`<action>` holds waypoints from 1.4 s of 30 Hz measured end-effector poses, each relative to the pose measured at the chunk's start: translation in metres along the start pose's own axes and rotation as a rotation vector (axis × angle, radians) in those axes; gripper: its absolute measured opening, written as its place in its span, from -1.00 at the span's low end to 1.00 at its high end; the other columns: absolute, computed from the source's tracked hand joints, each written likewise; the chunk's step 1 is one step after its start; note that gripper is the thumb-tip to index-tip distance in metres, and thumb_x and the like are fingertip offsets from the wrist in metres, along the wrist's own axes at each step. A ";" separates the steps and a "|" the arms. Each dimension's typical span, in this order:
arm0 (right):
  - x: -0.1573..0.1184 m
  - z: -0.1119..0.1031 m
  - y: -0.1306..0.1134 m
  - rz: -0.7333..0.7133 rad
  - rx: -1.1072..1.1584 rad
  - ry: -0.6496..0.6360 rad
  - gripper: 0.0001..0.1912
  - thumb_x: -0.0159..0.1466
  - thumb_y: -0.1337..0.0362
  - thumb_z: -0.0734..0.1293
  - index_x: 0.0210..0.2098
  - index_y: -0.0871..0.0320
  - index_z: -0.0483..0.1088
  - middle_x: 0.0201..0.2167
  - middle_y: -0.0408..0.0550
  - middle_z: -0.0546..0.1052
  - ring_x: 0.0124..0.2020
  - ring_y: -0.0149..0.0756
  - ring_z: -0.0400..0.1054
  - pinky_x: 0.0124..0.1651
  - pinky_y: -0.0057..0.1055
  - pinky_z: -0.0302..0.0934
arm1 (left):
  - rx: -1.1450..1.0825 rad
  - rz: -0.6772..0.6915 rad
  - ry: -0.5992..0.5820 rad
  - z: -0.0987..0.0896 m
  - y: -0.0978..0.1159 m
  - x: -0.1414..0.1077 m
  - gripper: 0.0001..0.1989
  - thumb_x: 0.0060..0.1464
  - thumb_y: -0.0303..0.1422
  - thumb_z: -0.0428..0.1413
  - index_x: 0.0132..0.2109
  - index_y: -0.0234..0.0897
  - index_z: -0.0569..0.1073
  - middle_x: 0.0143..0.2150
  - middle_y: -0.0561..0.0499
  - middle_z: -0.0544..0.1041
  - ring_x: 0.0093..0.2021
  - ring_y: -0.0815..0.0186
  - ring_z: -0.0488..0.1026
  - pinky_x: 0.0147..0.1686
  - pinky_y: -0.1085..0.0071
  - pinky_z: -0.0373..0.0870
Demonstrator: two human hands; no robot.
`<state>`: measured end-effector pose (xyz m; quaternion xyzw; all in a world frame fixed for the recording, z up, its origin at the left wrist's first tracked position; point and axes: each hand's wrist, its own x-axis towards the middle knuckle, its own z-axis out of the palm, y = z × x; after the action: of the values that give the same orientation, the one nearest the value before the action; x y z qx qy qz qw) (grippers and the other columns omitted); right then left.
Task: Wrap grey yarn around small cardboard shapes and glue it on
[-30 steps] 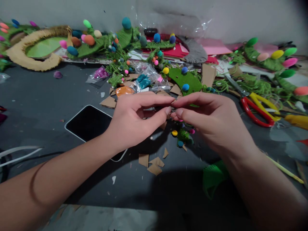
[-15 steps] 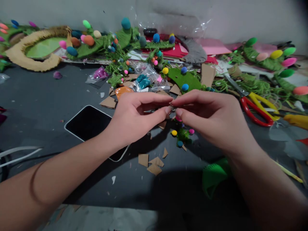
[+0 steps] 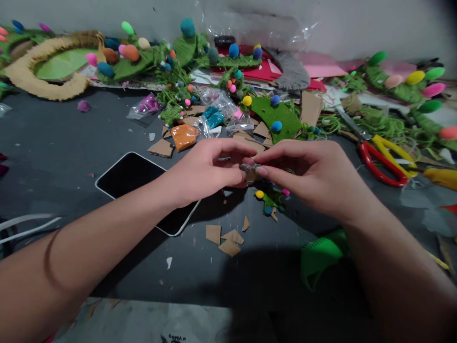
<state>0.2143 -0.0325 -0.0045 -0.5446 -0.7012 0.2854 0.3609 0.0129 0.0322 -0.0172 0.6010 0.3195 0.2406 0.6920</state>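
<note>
Near the middle of the view, my left hand and my right hand meet fingertip to fingertip. Between them they pinch a small greyish piece, too small to make out well. Just below my fingers lies a small green piece with coloured balls. My left wrist passes over a dark phone with a white edge, hiding part of it. An orange packet and cardboard pieces lie just behind my hands.
Cardboard scraps lie in front on the dark table. Red and yellow scissors are at the right, above a green plastic object. Green yarn shapes with balls and a tan ring line the back.
The fingers of my left hand have curled in more, and the greyish piece between my fingertips shows more. My left hand has shifted slightly, uncovering more of the orange packet.
</note>
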 end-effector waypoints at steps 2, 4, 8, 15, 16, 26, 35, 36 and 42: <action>0.000 -0.001 -0.001 0.017 0.035 -0.016 -0.88 0.25 0.27 0.48 -0.20 0.02 0.64 -0.30 -0.15 0.67 -0.36 -0.27 0.51 -0.29 -0.32 0.42 | 0.171 0.077 -0.035 -0.002 0.003 -0.001 -0.60 -0.03 -0.59 0.26 -0.01 -0.23 0.61 0.03 -0.06 0.64 0.00 0.15 0.62 -0.02 0.26 0.58; -0.001 -0.001 -0.001 0.020 0.052 -0.028 -0.87 0.23 0.27 0.50 -0.20 0.01 0.64 -0.28 -0.15 0.67 -0.32 -0.24 0.53 -0.26 -0.30 0.43 | 0.295 0.127 -0.064 -0.005 0.005 -0.003 -0.58 -0.01 -0.59 0.24 0.02 -0.21 0.59 0.11 -0.07 0.61 0.04 0.14 0.61 0.01 0.26 0.57; -0.001 -0.001 -0.001 0.001 0.034 -0.028 -0.88 0.23 0.26 0.50 -0.21 -0.02 0.64 -0.26 -0.16 0.67 -0.30 -0.21 0.53 -0.22 -0.26 0.42 | 0.453 0.151 -0.044 -0.010 0.011 -0.005 -0.53 0.01 -0.56 0.20 0.09 -0.23 0.53 0.14 -0.12 0.58 -0.02 0.16 0.62 -0.16 0.33 0.59; -0.001 0.000 0.000 -0.011 -0.002 -0.035 -0.86 0.25 0.22 0.48 -0.18 -0.02 0.64 -0.26 -0.15 0.67 -0.30 -0.21 0.50 -0.25 -0.25 0.38 | 0.784 0.213 -0.042 -0.017 0.017 -0.006 -0.56 0.03 -0.38 0.26 0.10 -0.19 0.54 -0.08 -0.03 0.63 -0.25 0.29 0.56 -0.30 0.40 0.45; -0.001 0.000 0.000 -0.015 0.002 -0.038 -0.85 0.25 0.22 0.48 -0.17 -0.02 0.64 -0.26 -0.15 0.66 -0.30 -0.21 0.50 -0.25 -0.25 0.38 | 0.835 0.224 -0.046 -0.017 0.016 -0.006 -0.59 0.04 -0.34 0.27 0.07 -0.18 0.56 -0.11 -0.01 0.62 -0.25 0.29 0.54 -0.30 0.40 0.42; -0.002 0.001 -0.003 -0.053 -0.051 0.054 -0.89 0.27 0.21 0.46 -0.20 -0.04 0.64 -0.27 -0.12 0.67 -0.31 -0.18 0.52 -0.29 -0.26 0.41 | 0.686 0.245 0.046 -0.010 0.013 -0.005 -0.83 0.17 -0.22 0.22 -0.23 -0.22 0.61 -0.31 0.00 0.59 -0.34 0.32 0.46 -0.32 0.39 0.29; -0.004 -0.001 -0.006 -0.096 -0.012 0.107 -0.84 0.28 0.21 0.47 -0.13 -0.01 0.64 -0.22 -0.15 0.68 -0.27 -0.25 0.55 -0.21 -0.32 0.46 | 0.401 0.174 -0.050 -0.013 0.016 -0.003 -0.88 0.20 -0.28 0.22 -0.24 -0.24 0.56 -0.33 0.01 0.57 -0.36 0.35 0.47 -0.34 0.42 0.34; -0.004 -0.002 -0.006 -0.096 -0.013 0.105 -0.85 0.29 0.21 0.46 -0.14 -0.01 0.64 -0.23 -0.15 0.68 -0.27 -0.26 0.55 -0.20 -0.32 0.45 | 0.400 0.176 -0.056 -0.013 0.016 -0.003 -0.88 0.21 -0.28 0.21 -0.23 -0.24 0.55 -0.33 0.02 0.57 -0.35 0.35 0.47 -0.35 0.43 0.34; -0.003 -0.002 -0.005 -0.141 -0.054 0.085 -0.90 0.34 0.22 0.40 -0.21 0.04 0.60 -0.29 -0.14 0.64 -0.30 -0.30 0.50 -0.23 -0.37 0.41 | 0.413 0.186 -0.076 -0.014 0.015 -0.004 -0.88 0.22 -0.29 0.19 -0.22 -0.23 0.55 -0.34 0.03 0.58 -0.35 0.34 0.49 -0.34 0.44 0.36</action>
<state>0.2140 -0.0366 0.0000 -0.5149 -0.7294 0.2170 0.3946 0.0007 0.0415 -0.0032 0.7654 0.2789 0.2100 0.5407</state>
